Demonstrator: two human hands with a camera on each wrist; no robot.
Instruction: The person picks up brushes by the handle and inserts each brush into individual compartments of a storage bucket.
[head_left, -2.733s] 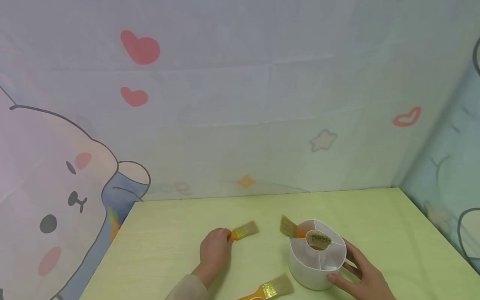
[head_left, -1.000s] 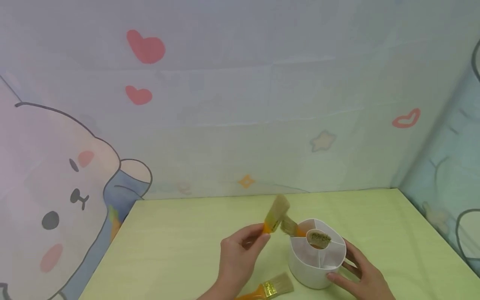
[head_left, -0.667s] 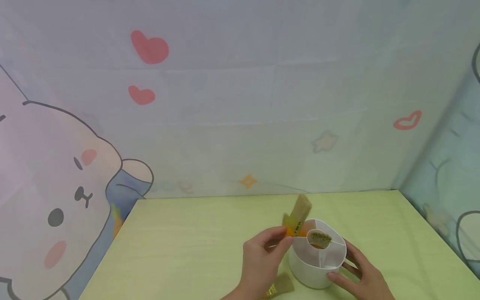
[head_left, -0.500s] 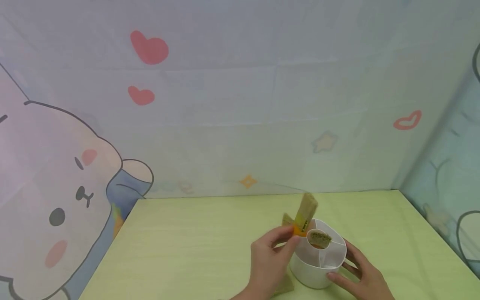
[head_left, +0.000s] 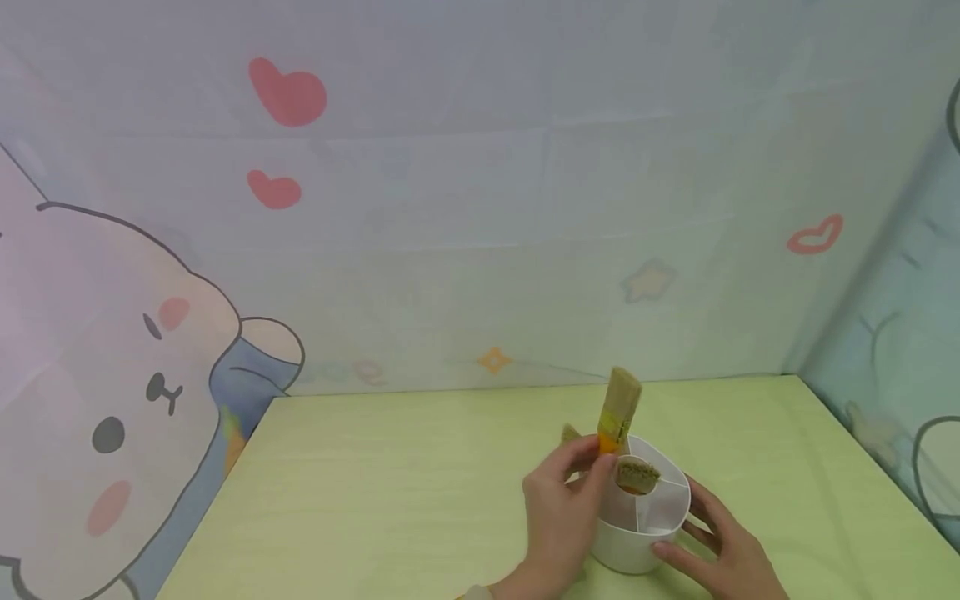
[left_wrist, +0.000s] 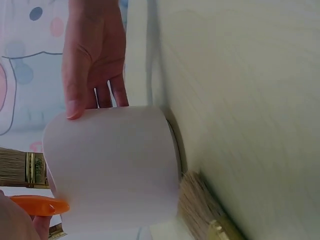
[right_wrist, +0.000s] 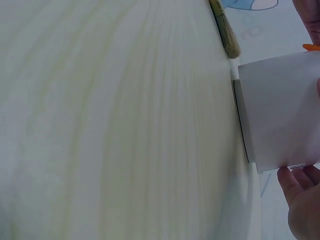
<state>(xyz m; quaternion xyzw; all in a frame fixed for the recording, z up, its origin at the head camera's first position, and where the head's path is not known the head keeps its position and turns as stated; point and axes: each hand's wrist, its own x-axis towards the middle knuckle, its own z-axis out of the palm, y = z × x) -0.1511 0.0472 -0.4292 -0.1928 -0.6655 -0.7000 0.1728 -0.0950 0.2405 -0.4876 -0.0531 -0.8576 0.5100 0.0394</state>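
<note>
My left hand [head_left: 558, 508] pinches the orange handle [left_wrist: 42, 205] of a paintbrush [head_left: 621, 404], its pale bristles pointing up, over the left side of a white divided round organizer [head_left: 633, 554]. In the left wrist view the handle's tip overlaps the organizer's rim. With thumb in front and fingers behind, my right hand [head_left: 731, 542] grips the organizer's right side. Another brush [head_left: 637, 475] stands bristles up in its round centre compartment. A further brush [head_left: 571, 432] leans out at the back left, mostly hidden by my left hand.
A loose paintbrush [left_wrist: 202, 210] lies on the table beside the organizer, hidden behind my left arm in the head view. The pale green tabletop [head_left: 375, 483] ends at a cloth backdrop [head_left: 420, 292] printed with hearts and a cartoon animal.
My left hand has lifted a paintbrush off the table, carried it right and tilted it upright over the organizer. My right hand keeps its hold on the organizer.
</note>
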